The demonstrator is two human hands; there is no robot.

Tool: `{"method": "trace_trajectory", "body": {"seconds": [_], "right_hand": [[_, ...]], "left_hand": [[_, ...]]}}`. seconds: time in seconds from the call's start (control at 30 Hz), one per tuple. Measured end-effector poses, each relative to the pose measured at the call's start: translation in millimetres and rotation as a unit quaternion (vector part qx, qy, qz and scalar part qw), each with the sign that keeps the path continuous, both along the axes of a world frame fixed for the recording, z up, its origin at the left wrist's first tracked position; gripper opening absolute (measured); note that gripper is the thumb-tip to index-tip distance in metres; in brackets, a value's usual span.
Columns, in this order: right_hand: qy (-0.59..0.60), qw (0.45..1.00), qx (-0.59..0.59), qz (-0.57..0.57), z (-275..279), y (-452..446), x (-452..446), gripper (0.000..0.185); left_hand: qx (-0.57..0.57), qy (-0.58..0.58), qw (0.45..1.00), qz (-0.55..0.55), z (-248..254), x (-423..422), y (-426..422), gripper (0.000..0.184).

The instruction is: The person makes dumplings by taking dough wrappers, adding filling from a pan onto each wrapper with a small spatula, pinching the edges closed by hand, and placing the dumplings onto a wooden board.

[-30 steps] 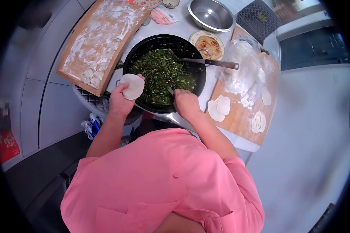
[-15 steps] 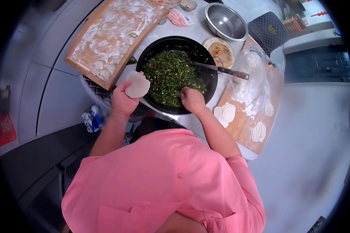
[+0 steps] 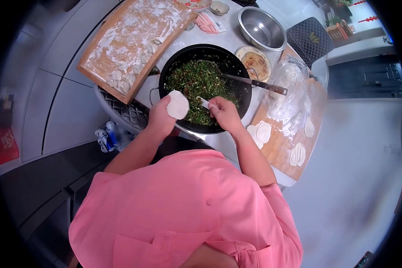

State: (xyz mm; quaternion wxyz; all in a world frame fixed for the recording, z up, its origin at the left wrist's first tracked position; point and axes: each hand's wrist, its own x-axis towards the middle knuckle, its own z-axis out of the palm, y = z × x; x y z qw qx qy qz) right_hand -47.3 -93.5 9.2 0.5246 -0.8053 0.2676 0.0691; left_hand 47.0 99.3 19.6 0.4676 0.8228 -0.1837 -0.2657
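Observation:
A round, pale dumpling wrapper (image 3: 177,105) is held at its left side by my left hand (image 3: 161,119), over the near-left rim of a black pan (image 3: 240,106). Chopped green filling (image 3: 194,81) is heaped inside that pan. My right hand (image 3: 225,114) is closed around a small flat, light-coloured utensil (image 3: 204,102), probably a filling spatula; its tip points left over the filling, and its grip end is hidden in my fingers. A larger turner (image 3: 261,85) with a dark handle rests across the pan's right rim.
At the upper left, a floured wooden board (image 3: 129,42) carries several dumplings (image 3: 120,78). More wrappers (image 3: 260,133) lie on a second board (image 3: 279,154) at the right, beside a plastic bag (image 3: 286,91). Behind the pan are a plate with a browned flatbread (image 3: 256,65) and a steel bowl (image 3: 262,29).
My left hand has moved right and slightly down with the wrapper, nearer the filling. The right hand has shifted slightly right, and the utensil's tip now shows above the filling.

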Motion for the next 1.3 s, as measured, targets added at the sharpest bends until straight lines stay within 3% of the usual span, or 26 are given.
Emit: {"method": "trace_trajectory", "body": {"seconds": [0.03, 0.07, 0.1, 0.13, 0.17, 0.2, 0.23, 0.37, 0.47, 0.6, 0.63, 0.83, 0.9, 0.93, 1.0, 1.13, 1.17, 1.3], "right_hand": [[-0.001, 1.000, -0.001, 0.001, 7.2, 3.7, -1.2, 0.018], [-0.052, 0.994, -0.098, 0.011, 15.3, 9.6, -3.0, 0.015], [-0.104, 0.975, -0.194, 0.020, 21.9, 15.2, -4.1, 0.014], [-0.105, 0.975, -0.194, 0.019, 24.9, 20.2, -4.0, 0.014], [-0.166, 0.945, -0.281, 0.027, 26.9, 24.4, -4.1, 0.016], [-0.223, 0.904, -0.364, 0.034, 28.1, 26.6, -5.8, 0.019], [-0.201, 0.893, -0.397, 0.063, 28.9, 27.2, -9.0, 0.033], [-0.186, 0.878, -0.425, 0.117, 21.5, 28.4, -18.9, 0.053], [-0.171, 0.874, -0.435, 0.130, 28.6, 24.9, -26.2, 0.050], [-0.179, 0.887, -0.413, 0.101, 31.6, 14.4, -37.5, 0.041], [-0.127, 0.895, -0.420, 0.080, 27.6, 11.0, -37.2, 0.037], [0.029, 0.918, -0.385, 0.085, -27.7, 0.5, -12.3, 0.025], [-0.043, 0.963, -0.266, 0.022, -43.8, 4.2, -4.5, 0.022], [-0.045, 0.963, -0.265, 0.025, -47.1, 2.5, -0.9, 0.022], [0.015, 0.999, -0.002, -0.030, -49.3, -1.2, 2.7, 0.022], [0.027, 0.973, 0.209, -0.093, -45.6, -4.9, 1.5, 0.024], [0.026, 0.973, 0.209, -0.092, -43.7, -5.9, 1.1, 0.024], [-0.005, 0.964, 0.237, -0.117, -27.0, -7.8, -7.1, 0.024]], "left_hand": [[-0.029, 0.014, 0.999, -0.017, -9.1, 2.5, -8.2, 0.033], [-0.029, 0.014, 0.999, -0.016, -9.1, 1.4, -16.2, 0.033], [-0.096, 0.055, 0.994, 0.005, -0.6, -1.9, -27.6, 0.038], [-0.162, 0.095, 0.982, 0.026, 4.3, -1.2, -34.8, 0.044], [-0.358, 0.283, 0.888, 0.053, -15.6, 3.1, -40.9, 0.044], [-0.504, 0.462, 0.723, 0.093, -21.8, 7.1, -47.9, 0.044], [-0.474, 0.416, 0.771, 0.086, -26.7, 7.9, -50.9, 0.039], [-0.430, 0.353, 0.829, 0.058, -33.9, 18.2, -53.5, 0.037], [-0.362, 0.279, 0.889, 0.023, -31.7, 22.9, -49.8, 0.036], [-0.414, 0.347, 0.829, 0.147, -36.2, 26.4, -44.7, 0.034], [-0.400, 0.354, 0.827, 0.175, -34.8, 28.2, -40.6, 0.033], [-0.401, 0.328, 0.847, 0.115, -64.1, 38.1, -16.4, 0.032], [-0.388, 0.435, 0.780, 0.230, -57.8, 38.3, -17.3, 0.031], [-0.389, 0.432, 0.780, 0.233, -55.9, 37.0, -15.2, 0.031], [-0.382, 0.369, 0.822, 0.202, -55.0, 32.1, -9.3, 0.031], [-0.398, 0.316, 0.843, 0.175, -43.5, 26.3, -3.7, 0.031], [-0.309, 0.217, 0.917, 0.130, -31.2, 23.0, -2.5, 0.030], [-0.086, -0.057, 0.994, 0.029, -7.2, 16.0, -1.0, 0.028]]}}
